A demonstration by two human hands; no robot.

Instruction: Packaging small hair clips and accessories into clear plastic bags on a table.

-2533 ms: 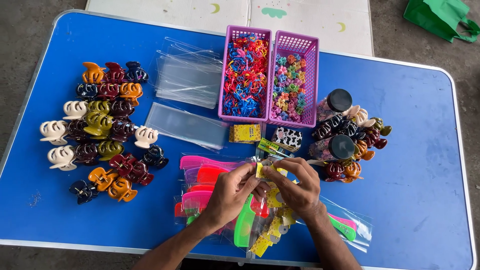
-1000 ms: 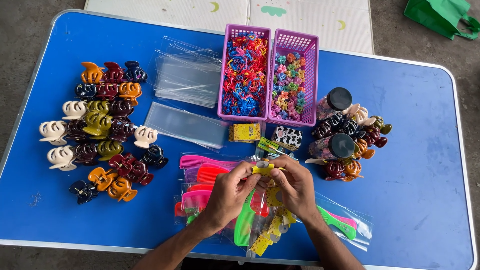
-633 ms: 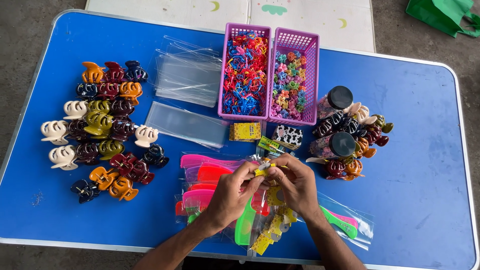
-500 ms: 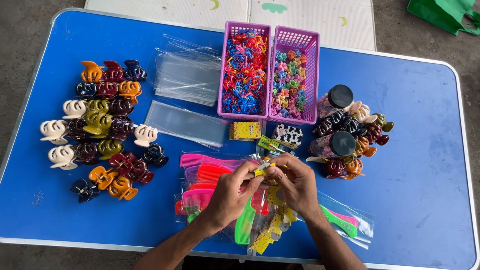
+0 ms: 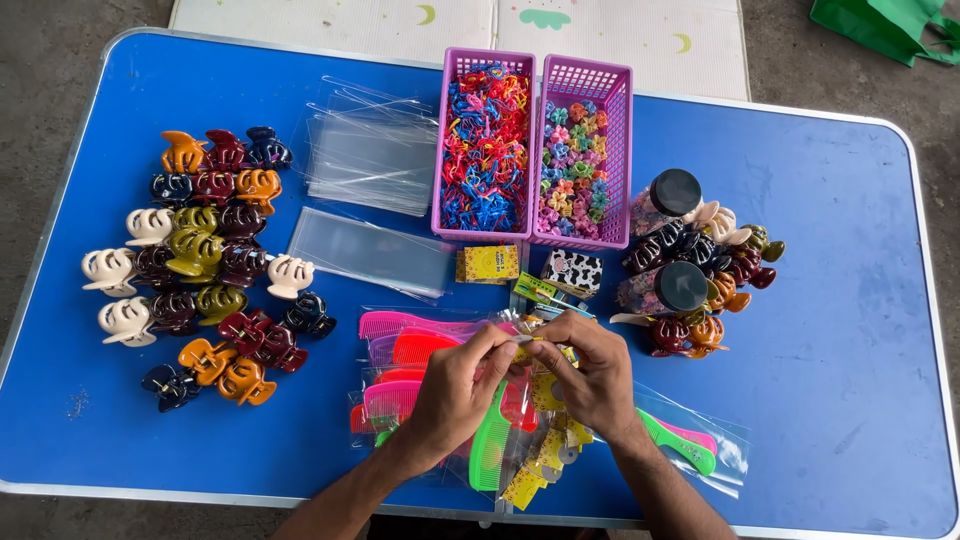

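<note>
At lower centre of the frame, the left hand (image 5: 455, 392) and right hand (image 5: 592, 372) meet over a pile of bagged combs (image 5: 420, 372). Both hands are closed in a narrow pinch, fingertips almost touching each other, on a small yellow item (image 5: 524, 349) held between them just above the pile (its exact kind is too small to tell). The combs are pink, red and green, each in a clear sleeve, with yellow tags (image 5: 540, 450) showing beneath the right wrist; one green comb (image 5: 680, 448) lies apart at lower right of the pile. All items rest on a blue table (image 5: 850, 300). At upper centre stand two purple baskets side by side and touching: the left basket (image 5: 485, 140) holds red, blue and yellow clips, the right basket (image 5: 582, 150) holds small pastel flower clips. Left of the baskets lies a stack of clear bags (image 5: 365, 160), with a second stack (image 5: 370, 252) just below it. A large group of claw clips (image 5: 200, 260) in brown, orange, cream and olive fills the left of the frame. At right of centre, two black-lidded jars (image 5: 670, 240) lie among more claw clips. A small yellow box (image 5: 488, 264) and a cow-patterned box (image 5: 572, 272) sit just below the baskets.
</note>
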